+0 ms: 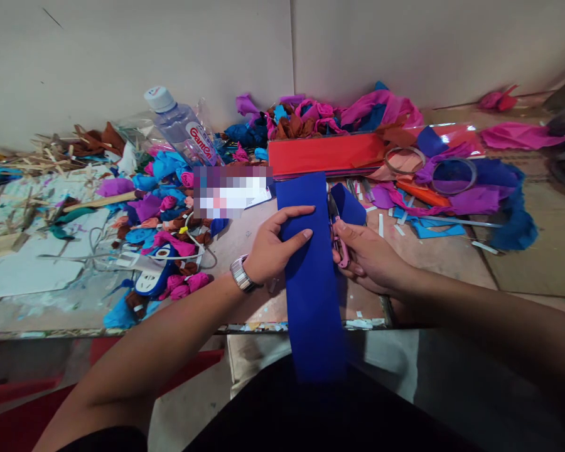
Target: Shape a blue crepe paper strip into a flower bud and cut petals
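Observation:
A long dark-blue paper strip (313,282) runs from the table down toward my lap. My left hand (275,245), with a metal watch (242,274) at the wrist, grips the strip's left side; thumb and index finger lie on top, and the other fingers are hidden. Pink-handled scissors (343,251) are held in my right hand (370,257), their blades along the strip's right edge near its upper end. How far apart the blades are is hard to see. Just beyond them lies a smaller blue piece (349,204), partly curled.
Behind the strip lies a flat red stack (322,154). A water bottle (186,129) leans among crumpled coloured pieces, near a blue-and-white power strip (155,270) with cables. Two tape rolls (454,176) rest at right. Wood sticks (51,154) are piled far left.

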`<control>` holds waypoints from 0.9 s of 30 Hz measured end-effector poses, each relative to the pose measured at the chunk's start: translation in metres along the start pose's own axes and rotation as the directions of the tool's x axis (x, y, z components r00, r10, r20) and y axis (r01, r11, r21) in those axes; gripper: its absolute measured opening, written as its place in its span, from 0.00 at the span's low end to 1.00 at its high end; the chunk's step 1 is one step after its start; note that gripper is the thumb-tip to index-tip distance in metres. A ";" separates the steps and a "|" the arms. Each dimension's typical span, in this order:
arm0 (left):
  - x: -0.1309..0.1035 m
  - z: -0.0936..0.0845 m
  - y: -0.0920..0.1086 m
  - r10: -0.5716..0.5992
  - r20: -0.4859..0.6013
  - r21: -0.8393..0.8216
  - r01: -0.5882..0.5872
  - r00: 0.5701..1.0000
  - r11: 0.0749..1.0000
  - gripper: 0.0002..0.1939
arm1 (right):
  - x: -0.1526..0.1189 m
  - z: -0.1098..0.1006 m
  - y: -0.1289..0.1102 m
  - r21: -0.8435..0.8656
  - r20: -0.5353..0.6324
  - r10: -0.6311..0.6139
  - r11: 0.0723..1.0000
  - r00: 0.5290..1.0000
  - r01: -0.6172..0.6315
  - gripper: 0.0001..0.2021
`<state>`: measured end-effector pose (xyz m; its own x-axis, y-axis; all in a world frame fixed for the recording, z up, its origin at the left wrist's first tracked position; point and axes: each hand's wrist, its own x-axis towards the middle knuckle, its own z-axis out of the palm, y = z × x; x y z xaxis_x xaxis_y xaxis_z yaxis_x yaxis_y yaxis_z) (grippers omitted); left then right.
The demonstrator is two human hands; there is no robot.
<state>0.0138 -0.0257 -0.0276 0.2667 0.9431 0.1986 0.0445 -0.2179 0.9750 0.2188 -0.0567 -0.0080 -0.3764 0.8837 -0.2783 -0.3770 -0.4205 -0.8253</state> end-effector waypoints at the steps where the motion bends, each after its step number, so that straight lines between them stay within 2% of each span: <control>1: 0.000 0.000 0.001 -0.006 0.004 -0.007 0.006 1.000 1.000 0.22 | 0.000 -0.001 0.000 -0.001 0.005 -0.003 1.000 1.000 0.003 0.24; 6: -0.002 0.000 0.001 -0.045 0.023 -0.037 0.046 0.999 0.998 0.22 | 0.002 -0.004 0.000 -0.022 0.018 -0.032 0.999 0.999 0.032 0.24; 22: -0.004 0.002 0.003 -0.050 0.062 -0.081 0.055 0.997 0.995 0.21 | 0.007 -0.008 -0.003 -0.115 -0.011 -0.098 0.989 0.995 0.096 0.25; 27: 0.000 -0.001 0.002 0.024 0.000 -0.058 -0.024 1.000 0.998 0.25 | 0.009 -0.011 -0.004 -0.222 -0.027 -0.164 0.963 0.986 0.154 0.27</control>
<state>0.0128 -0.0259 -0.0258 0.2678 0.9374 0.2224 -0.0178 -0.2260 0.9740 0.2260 -0.0448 -0.0124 -0.2867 0.9459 -0.1522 -0.2330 -0.2229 -0.9466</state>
